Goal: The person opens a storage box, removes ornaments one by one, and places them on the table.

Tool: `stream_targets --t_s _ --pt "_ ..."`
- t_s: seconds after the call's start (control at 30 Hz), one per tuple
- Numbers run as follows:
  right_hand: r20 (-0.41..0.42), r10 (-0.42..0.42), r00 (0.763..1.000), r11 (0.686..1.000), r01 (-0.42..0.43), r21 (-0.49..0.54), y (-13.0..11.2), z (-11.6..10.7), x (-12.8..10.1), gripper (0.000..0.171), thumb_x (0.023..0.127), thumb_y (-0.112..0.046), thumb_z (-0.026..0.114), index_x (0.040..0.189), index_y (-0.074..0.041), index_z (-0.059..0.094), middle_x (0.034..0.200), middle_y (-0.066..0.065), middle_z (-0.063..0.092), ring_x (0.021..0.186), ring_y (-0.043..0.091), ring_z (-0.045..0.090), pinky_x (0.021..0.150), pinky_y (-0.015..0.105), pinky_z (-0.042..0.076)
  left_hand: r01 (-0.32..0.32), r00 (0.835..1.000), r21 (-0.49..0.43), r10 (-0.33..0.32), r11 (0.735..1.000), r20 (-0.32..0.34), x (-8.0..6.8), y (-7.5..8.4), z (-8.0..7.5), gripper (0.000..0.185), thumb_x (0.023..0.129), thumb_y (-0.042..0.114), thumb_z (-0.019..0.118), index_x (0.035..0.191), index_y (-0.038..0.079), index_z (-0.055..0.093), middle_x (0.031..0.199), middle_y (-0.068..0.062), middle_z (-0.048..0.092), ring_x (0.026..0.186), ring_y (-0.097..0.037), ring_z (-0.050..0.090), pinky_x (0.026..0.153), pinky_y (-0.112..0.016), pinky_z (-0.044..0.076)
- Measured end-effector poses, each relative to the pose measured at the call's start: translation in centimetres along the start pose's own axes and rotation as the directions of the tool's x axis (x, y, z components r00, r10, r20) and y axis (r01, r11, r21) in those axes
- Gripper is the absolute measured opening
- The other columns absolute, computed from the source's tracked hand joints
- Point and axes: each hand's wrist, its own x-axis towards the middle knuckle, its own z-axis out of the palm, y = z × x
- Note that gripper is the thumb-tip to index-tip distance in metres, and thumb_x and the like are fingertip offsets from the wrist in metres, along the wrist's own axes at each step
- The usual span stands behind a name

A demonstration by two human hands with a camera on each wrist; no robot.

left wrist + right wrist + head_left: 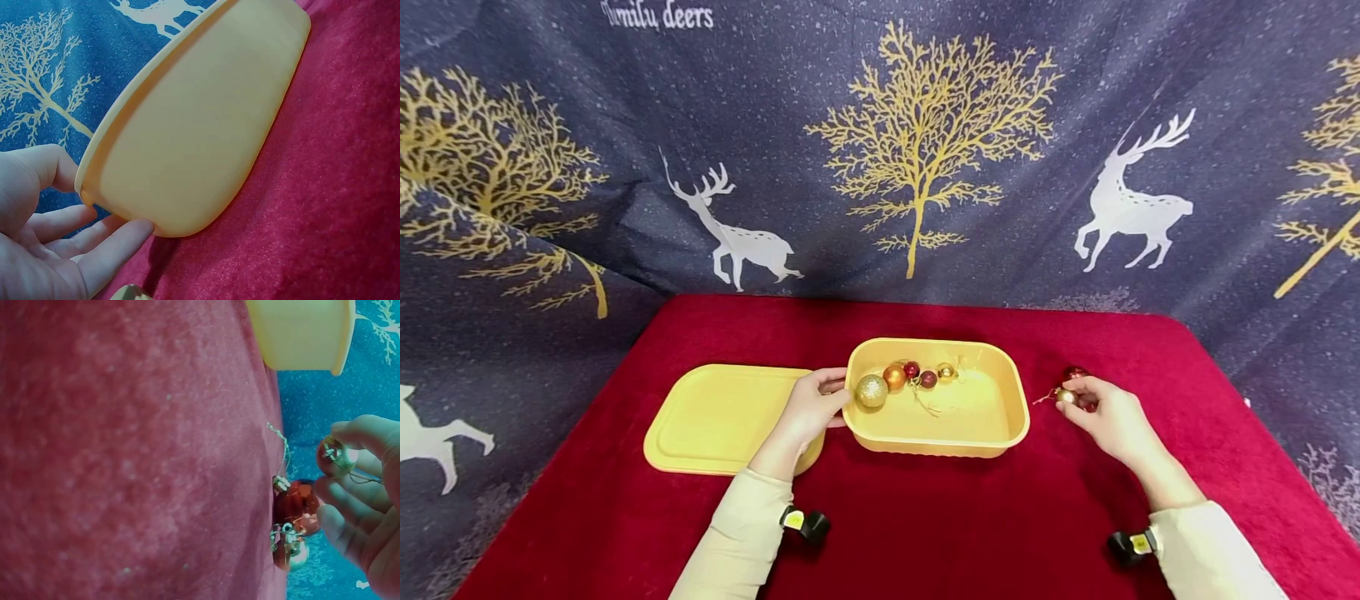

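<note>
A yellow plastic container (940,446) stands in the middle of the red cloth. My left hand (811,404) grips its left end, with fingers at the rim and against the outer wall (194,137) in the left wrist view. Inside lie several Christmas baubles: a glittery gold one (872,391), an orange one (894,377), dark red ones (928,379) and a small gold one (946,372). To the container's right, my right hand (1108,415) pinches a small shiny gold bauble (335,456) between thumb and fingers. Just by those fingers sit a red bauble (297,506) and another shiny one (290,555).
A yellow lid (722,417) lies flat left of the container, partly behind my left hand and forearm. The red cloth (955,533) covers the table. Behind it hangs a dark blue backdrop (985,242) with deer and gold trees.
</note>
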Motion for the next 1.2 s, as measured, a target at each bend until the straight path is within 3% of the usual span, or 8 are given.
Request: stream_targets --t_s 0.23,0.5,1.07,1.2 --pt "0.097 0.001 0.995 1.0 -0.001 -0.007 0.11 0.01 -0.19 0.021 0.075 -0.013 0.075 0.093 -0.004 0.067 0.07 -0.002 0.062 0.061 -0.002 0.047 0.054 0.023 0.042 -0.001 1.0 0.001 0.001 1.0 0.002 -0.01 0.06 -0.03 0.047 0.084 0.002 0.054 0.13 -0.002 0.051 0.122 -0.023 0.06 0.099 -0.029 0.064 0.07 -0.037 0.059" --pt "0.16 0.012 0.987 0.999 -0.004 -0.054 0.09 0.03 -0.29 0.027 0.077 -0.016 0.074 0.098 -0.001 0.068 0.077 0.001 0.063 0.065 0.008 0.051 0.06 0.028 0.044 0.0 1.0 -0.003 0.0 1.0 0.003 -0.04 0.15 0.0 0.047 0.084 0.001 0.054 0.131 -0.002 0.051 0.123 -0.024 0.059 0.099 -0.029 0.064 0.071 -0.038 0.059" --pt "0.187 -0.01 0.982 0.996 0.026 -0.084 0.56 0.34 -0.24 0.028 0.076 -0.016 0.073 0.098 0.001 0.068 0.083 0.006 0.066 0.072 0.016 0.055 0.065 0.032 0.047 -0.003 1.0 -0.008 0.003 1.0 0.003 0.1 -0.03 -0.01 0.048 0.083 0.001 0.054 0.13 -0.002 0.051 0.123 -0.024 0.059 0.102 -0.031 0.064 0.072 -0.038 0.059" --pt "0.188 0.002 0.982 0.995 0.016 -0.094 0.25 0.02 0.08 0.031 0.078 -0.019 0.072 0.102 0.0 0.069 0.083 0.006 0.069 0.068 0.012 0.056 0.064 0.032 0.047 -0.003 1.0 -0.004 0.003 1.0 0.002 0.08 -0.03 -0.01 0.047 0.083 0.001 0.054 0.13 -0.002 0.051 0.124 -0.024 0.059 0.102 -0.031 0.064 0.072 -0.038 0.059"
